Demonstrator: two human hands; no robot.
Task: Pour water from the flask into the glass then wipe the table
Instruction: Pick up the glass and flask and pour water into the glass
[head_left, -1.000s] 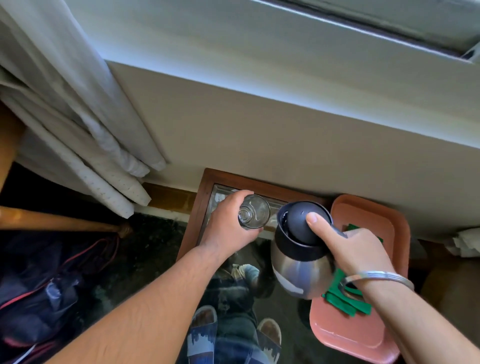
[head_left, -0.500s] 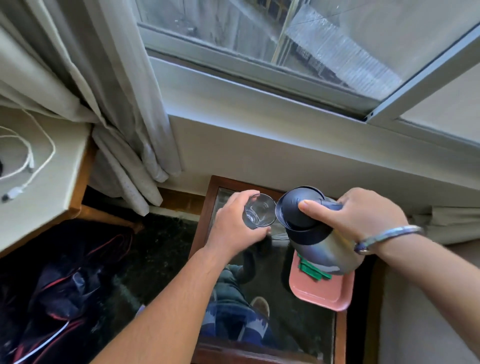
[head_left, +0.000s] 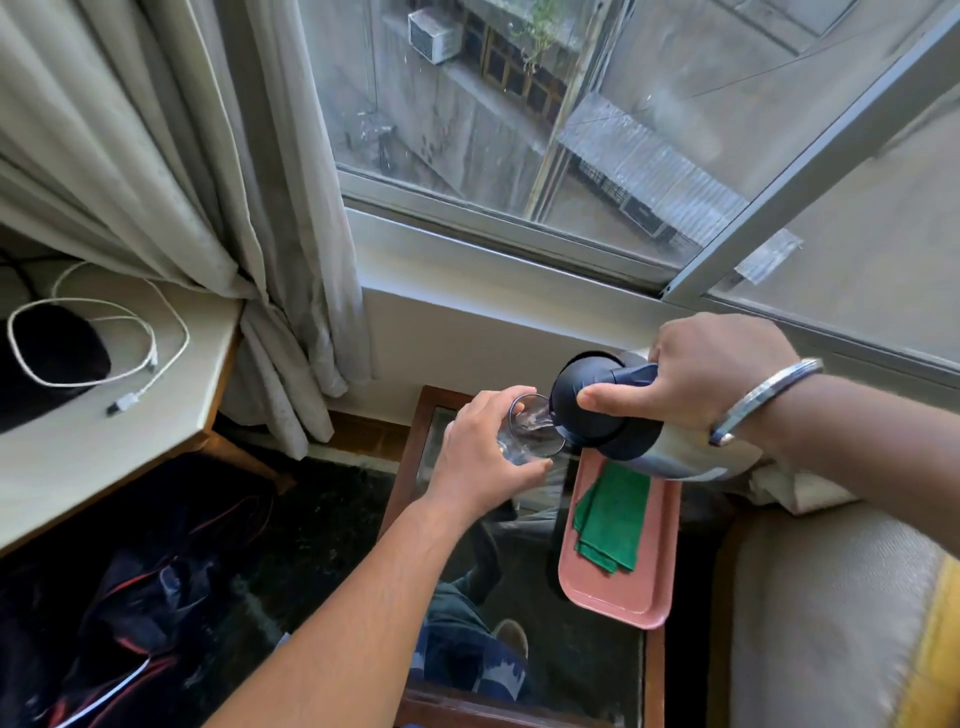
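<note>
My left hand (head_left: 480, 457) grips a clear glass (head_left: 532, 431), held above the far end of the glass-topped table (head_left: 571, 649). My right hand (head_left: 711, 379) holds a steel flask (head_left: 670, 447) with a dark lid, tilted left so its spout rests at the glass rim. A clear stream of water runs from the spout into the glass. A folded green cloth (head_left: 613, 517) lies on a pink tray (head_left: 623, 597) on the table's right side, under the flask.
A window and sill (head_left: 519, 291) stand just behind the table. Curtains (head_left: 208, 182) hang at left beside a white desk (head_left: 104, 415) with a cable. A dark bag (head_left: 130, 623) lies on the floor at left. A beige cushion (head_left: 831, 623) is at right.
The flask has been lifted off the tray and tipped further toward the glass, and water now runs into it. The view has tilted upward, showing more window.
</note>
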